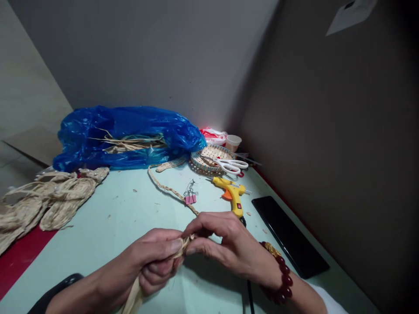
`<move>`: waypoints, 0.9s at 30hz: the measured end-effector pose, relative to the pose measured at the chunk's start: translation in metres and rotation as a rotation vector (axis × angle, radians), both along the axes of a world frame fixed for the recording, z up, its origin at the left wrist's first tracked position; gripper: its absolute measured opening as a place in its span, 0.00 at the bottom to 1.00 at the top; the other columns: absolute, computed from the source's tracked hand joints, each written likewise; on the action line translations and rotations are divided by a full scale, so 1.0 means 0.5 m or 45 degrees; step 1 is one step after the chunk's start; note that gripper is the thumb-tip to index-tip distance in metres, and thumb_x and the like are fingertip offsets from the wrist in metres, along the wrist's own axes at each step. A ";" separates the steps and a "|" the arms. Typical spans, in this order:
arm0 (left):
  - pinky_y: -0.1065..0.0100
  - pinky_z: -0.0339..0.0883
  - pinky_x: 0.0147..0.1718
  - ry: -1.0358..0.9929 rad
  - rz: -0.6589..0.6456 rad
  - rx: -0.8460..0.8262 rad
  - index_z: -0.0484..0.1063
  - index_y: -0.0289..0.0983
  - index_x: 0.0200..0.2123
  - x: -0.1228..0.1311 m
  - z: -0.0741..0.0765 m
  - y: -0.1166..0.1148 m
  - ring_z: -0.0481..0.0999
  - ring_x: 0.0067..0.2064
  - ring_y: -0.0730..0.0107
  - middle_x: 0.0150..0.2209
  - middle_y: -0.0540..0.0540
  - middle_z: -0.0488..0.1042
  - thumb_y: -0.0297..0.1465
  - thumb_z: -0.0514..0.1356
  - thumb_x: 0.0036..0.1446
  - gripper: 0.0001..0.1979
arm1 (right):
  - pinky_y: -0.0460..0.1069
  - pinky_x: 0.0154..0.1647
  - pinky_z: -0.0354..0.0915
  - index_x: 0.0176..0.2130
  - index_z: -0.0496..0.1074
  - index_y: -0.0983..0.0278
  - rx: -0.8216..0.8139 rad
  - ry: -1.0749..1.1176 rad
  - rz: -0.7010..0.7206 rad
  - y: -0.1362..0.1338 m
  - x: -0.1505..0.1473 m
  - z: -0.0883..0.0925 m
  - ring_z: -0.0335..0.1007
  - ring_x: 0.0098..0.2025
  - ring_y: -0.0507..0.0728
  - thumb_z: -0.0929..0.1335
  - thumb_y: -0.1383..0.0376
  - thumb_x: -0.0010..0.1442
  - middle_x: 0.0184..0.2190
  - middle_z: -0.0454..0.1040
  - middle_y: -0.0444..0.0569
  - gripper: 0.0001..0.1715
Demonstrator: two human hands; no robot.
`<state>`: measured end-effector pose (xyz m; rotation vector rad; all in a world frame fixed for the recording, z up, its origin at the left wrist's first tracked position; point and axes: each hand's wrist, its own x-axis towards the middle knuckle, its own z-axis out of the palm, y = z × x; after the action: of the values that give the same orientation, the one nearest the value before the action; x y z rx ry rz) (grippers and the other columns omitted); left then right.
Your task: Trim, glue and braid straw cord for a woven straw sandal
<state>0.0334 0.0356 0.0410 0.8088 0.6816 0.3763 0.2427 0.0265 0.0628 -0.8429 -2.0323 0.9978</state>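
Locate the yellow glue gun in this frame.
The yellow glue gun lies right of centre in the head view, between the pink binder clip and the flat black slab, just beyond the right hand.

I face a plain grey wall [163,56], moderately lit. To my right, a brown-grey wall [327,131] in deep shadow, a white sheet [355,15] high on it. To my left, a pale panel [19,87]. Below me, a table [98,226]: pale green top, red along its left and right edges. Lighting uneven.
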 end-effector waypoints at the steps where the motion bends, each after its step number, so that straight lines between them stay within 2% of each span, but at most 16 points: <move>1: 0.74 0.30 0.15 -0.023 -0.012 -0.016 0.64 0.37 0.27 0.002 0.001 -0.001 0.35 0.18 0.83 0.18 0.61 0.45 0.42 0.61 0.57 0.16 | 0.42 0.35 0.61 0.36 0.75 0.68 0.005 0.010 -0.025 0.000 -0.002 -0.001 0.68 0.31 0.49 0.69 0.65 0.63 0.29 0.75 0.45 0.07; 4: 0.73 0.31 0.15 0.072 -0.051 0.115 0.65 0.37 0.28 0.007 0.003 -0.009 0.37 0.17 0.81 0.17 0.61 0.46 0.43 0.58 0.60 0.15 | 0.42 0.31 0.59 0.30 0.73 0.67 -0.001 0.048 -0.141 -0.005 -0.014 -0.005 0.65 0.27 0.48 0.69 0.64 0.64 0.24 0.72 0.43 0.11; 6: 0.74 0.38 0.16 0.244 -0.009 0.363 0.65 0.38 0.28 0.010 0.005 -0.014 0.43 0.19 0.79 0.18 0.60 0.49 0.43 0.56 0.61 0.16 | 0.43 0.29 0.59 0.29 0.71 0.67 -0.050 0.073 -0.226 -0.011 -0.026 -0.009 0.64 0.26 0.49 0.68 0.63 0.64 0.23 0.72 0.43 0.13; 8: 0.75 0.49 0.21 0.397 0.074 0.658 0.65 0.37 0.27 0.014 0.007 -0.017 0.52 0.24 0.77 0.22 0.56 0.56 0.42 0.55 0.62 0.17 | 0.44 0.28 0.58 0.27 0.70 0.66 -0.084 0.084 -0.287 -0.016 -0.035 -0.013 0.63 0.25 0.49 0.69 0.63 0.63 0.23 0.72 0.43 0.14; 9: 0.75 0.51 0.23 0.438 0.094 0.740 0.65 0.37 0.26 0.016 0.008 -0.017 0.54 0.26 0.76 0.24 0.55 0.57 0.42 0.56 0.62 0.17 | 0.44 0.28 0.58 0.27 0.69 0.66 -0.089 0.086 -0.304 -0.017 -0.037 -0.015 0.63 0.25 0.49 0.69 0.63 0.63 0.23 0.72 0.43 0.14; 11: 0.75 0.50 0.21 0.408 0.070 0.675 0.65 0.37 0.26 0.019 0.010 -0.012 0.53 0.24 0.77 0.22 0.56 0.57 0.41 0.56 0.62 0.16 | 0.45 0.28 0.58 0.28 0.70 0.65 -0.086 0.099 -0.302 -0.015 -0.035 -0.017 0.63 0.25 0.49 0.68 0.63 0.63 0.23 0.72 0.43 0.13; 14: 0.74 0.43 0.14 0.250 -0.009 0.372 0.69 0.37 0.31 0.015 0.013 -0.001 0.47 0.16 0.80 0.16 0.58 0.57 0.43 0.53 0.62 0.16 | 0.44 0.28 0.57 0.29 0.70 0.65 -0.115 0.150 -0.254 0.001 -0.019 -0.014 0.61 0.25 0.49 0.68 0.64 0.64 0.23 0.71 0.42 0.12; 17: 0.75 0.49 0.14 0.182 0.022 0.204 0.72 0.35 0.35 -0.007 0.013 0.002 0.55 0.16 0.80 0.20 0.53 0.67 0.43 0.53 0.62 0.17 | 0.44 0.25 0.55 0.29 0.70 0.65 -0.145 0.220 -0.280 0.021 0.004 -0.006 0.57 0.23 0.48 0.67 0.62 0.64 0.21 0.66 0.41 0.13; 19: 0.76 0.50 0.15 0.202 0.065 0.140 0.72 0.35 0.35 -0.027 0.013 -0.001 0.57 0.16 0.81 0.21 0.53 0.67 0.42 0.56 0.61 0.16 | 0.45 0.23 0.55 0.30 0.70 0.65 -0.147 0.241 -0.296 0.031 0.017 0.000 0.56 0.22 0.48 0.66 0.60 0.65 0.22 0.66 0.41 0.13; 23: 0.77 0.47 0.14 0.345 0.078 0.204 0.71 0.37 0.33 -0.061 0.010 -0.003 0.56 0.15 0.83 0.20 0.55 0.64 0.44 0.57 0.60 0.16 | 0.46 0.24 0.57 0.32 0.71 0.65 -0.138 0.216 -0.277 0.039 0.027 0.003 0.59 0.23 0.49 0.66 0.60 0.64 0.23 0.67 0.43 0.12; 27: 0.76 0.46 0.15 0.519 0.093 0.355 0.66 0.38 0.29 -0.071 0.002 0.003 0.54 0.15 0.82 0.19 0.57 0.63 0.48 0.60 0.55 0.18 | 0.45 0.27 0.59 0.34 0.73 0.65 -0.097 0.200 -0.342 0.047 0.034 0.001 0.62 0.26 0.50 0.67 0.62 0.63 0.26 0.70 0.44 0.09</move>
<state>-0.0018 0.0372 0.0422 1.1440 1.0560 0.3811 0.2599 0.0500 0.0635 -1.0143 -1.7061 0.9610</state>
